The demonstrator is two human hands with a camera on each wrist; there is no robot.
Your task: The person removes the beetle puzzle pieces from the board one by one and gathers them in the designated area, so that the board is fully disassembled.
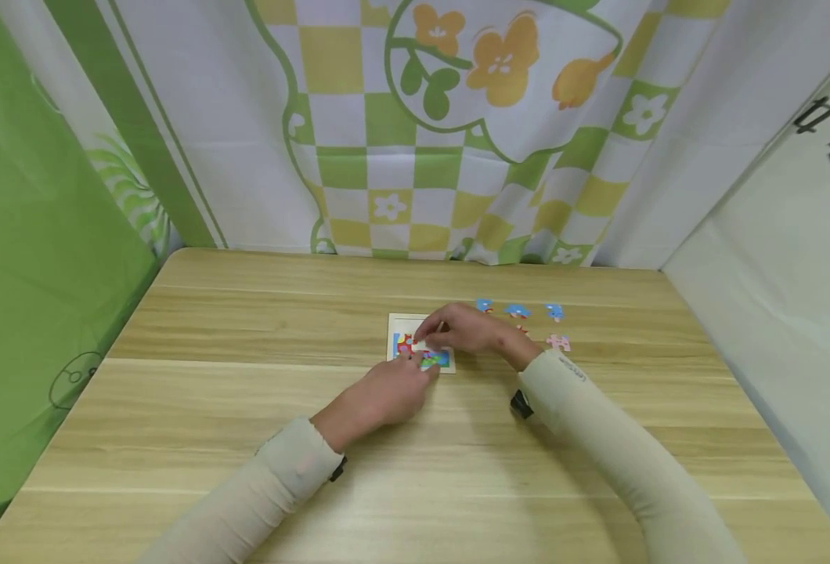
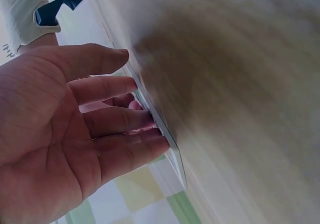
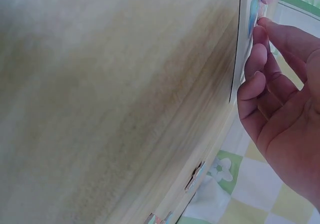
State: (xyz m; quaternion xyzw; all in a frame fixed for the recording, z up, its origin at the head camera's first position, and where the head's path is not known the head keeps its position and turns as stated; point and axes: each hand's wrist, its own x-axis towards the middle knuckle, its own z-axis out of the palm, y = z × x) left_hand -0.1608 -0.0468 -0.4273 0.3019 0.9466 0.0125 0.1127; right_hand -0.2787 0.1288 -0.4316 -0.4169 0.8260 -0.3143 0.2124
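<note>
A small jigsaw puzzle in a pale frame [image 1: 391, 333] lies on the table, its lower part filled with red, blue and green pieces. My left hand [image 1: 395, 389] rests its fairly straight fingertips on the puzzle's near side; in the left wrist view those fingers [image 2: 125, 119] touch the board's edge. From the right, my right hand [image 1: 466, 327] reaches over the frame. Its thumb and index finger pinch a puzzle piece at the board, mostly hidden by the fingertips. The other fingers [image 3: 255, 87] are curled beside the frame in the right wrist view.
Loose pieces lie to the right of the frame: a blue one [image 1: 517, 311], another blue one [image 1: 553, 312] and a pink one [image 1: 558, 342] among them. The wooden table [image 1: 246, 423] meets a checked curtain [image 1: 401, 172] at its far edge.
</note>
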